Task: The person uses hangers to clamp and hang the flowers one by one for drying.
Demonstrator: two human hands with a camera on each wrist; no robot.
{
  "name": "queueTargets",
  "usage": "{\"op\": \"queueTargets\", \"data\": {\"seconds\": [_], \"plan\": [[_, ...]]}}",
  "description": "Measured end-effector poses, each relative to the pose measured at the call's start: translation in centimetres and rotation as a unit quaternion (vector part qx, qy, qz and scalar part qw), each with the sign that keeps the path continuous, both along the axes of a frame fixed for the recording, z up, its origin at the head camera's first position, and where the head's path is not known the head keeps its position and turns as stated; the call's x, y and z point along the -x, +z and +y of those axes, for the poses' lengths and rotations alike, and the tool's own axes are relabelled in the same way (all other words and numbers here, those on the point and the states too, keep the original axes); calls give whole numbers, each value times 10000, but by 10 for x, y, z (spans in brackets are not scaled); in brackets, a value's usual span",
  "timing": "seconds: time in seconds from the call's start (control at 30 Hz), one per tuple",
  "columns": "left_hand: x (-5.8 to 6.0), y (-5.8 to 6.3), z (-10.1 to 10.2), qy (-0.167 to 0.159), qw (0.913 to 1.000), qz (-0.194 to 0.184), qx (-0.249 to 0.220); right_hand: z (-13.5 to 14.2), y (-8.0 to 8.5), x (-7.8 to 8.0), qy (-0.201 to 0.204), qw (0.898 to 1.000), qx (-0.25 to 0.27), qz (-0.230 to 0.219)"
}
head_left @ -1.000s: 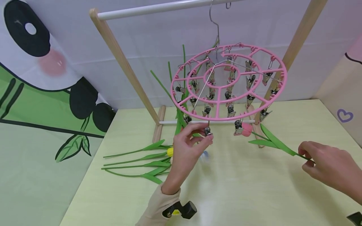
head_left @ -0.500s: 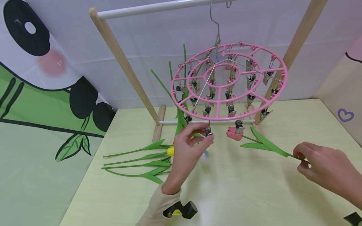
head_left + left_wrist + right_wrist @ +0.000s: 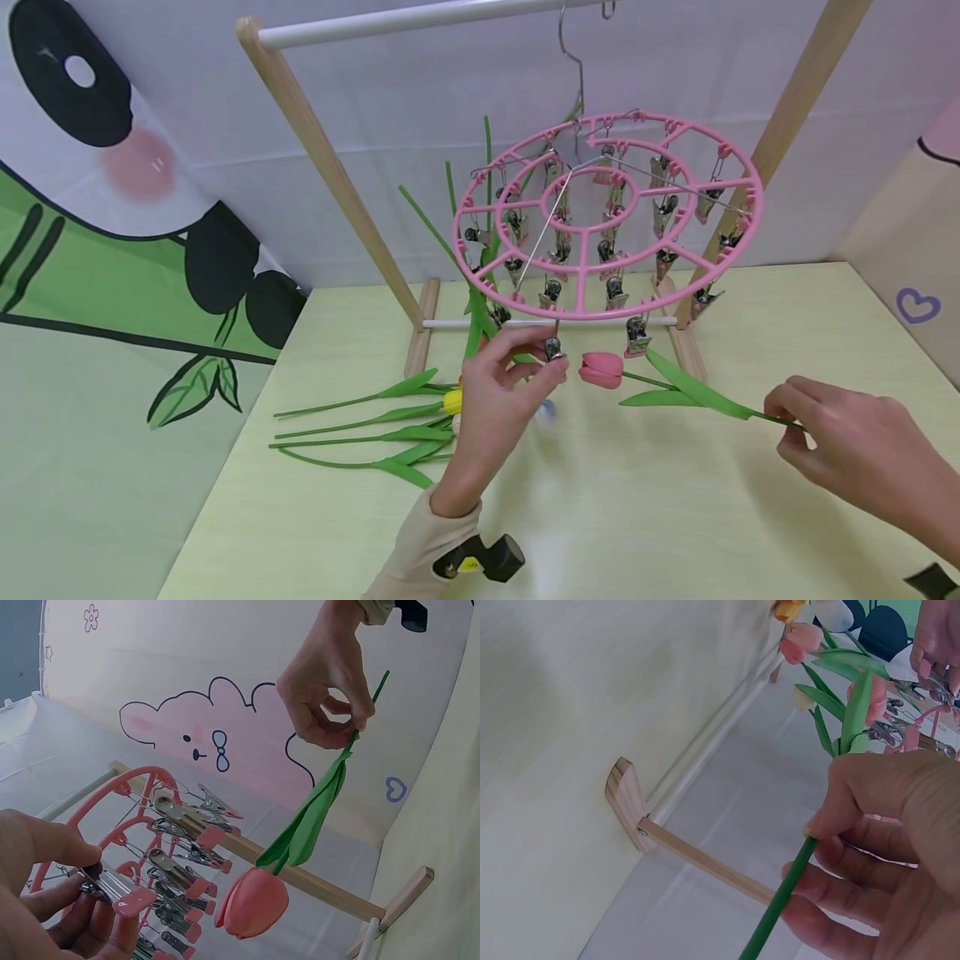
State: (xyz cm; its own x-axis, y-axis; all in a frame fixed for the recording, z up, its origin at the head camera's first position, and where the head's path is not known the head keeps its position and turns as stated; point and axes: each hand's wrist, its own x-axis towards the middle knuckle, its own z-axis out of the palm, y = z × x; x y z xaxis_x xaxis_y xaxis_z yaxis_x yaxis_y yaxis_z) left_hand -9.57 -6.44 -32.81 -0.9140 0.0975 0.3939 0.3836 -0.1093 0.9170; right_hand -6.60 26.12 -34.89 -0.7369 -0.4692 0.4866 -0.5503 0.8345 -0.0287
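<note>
- The left hand [image 3: 498, 387] pinches a metal clip [image 3: 552, 350] just below the rim of the pink hanger [image 3: 592, 316].
- The right hand [image 3: 862, 433] pinches the stem of the pink tulip [image 3: 602, 370], whose bloom points toward that clip, near but apart.
- The hanger hangs from a white rod [image 3: 420, 22].
- Other flowers [image 3: 411, 413] lie on the table [image 3: 637, 525].

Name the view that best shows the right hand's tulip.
Left wrist: the tulip shows large, from bloom to stem end, past the right hand. The head view shows bloom and leaves smaller, the stem running into the hand; the right wrist view, mostly stem and leaf.
</note>
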Motion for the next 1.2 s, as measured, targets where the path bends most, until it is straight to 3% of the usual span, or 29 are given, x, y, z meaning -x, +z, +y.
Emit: {"op": "queueTargets", "data": {"seconds": [0.47,1.03,1.2], "plan": [[0,-1,1,11,10000,69,57,-13,10,0,502,9980,58,380],[0,-1,4,8,9998,198,29,-29,20,0,897,9951,-224,342],[-3,-2,4,51,9993,367,7,-34,24,-1,1095,9925,-177,517]]}}
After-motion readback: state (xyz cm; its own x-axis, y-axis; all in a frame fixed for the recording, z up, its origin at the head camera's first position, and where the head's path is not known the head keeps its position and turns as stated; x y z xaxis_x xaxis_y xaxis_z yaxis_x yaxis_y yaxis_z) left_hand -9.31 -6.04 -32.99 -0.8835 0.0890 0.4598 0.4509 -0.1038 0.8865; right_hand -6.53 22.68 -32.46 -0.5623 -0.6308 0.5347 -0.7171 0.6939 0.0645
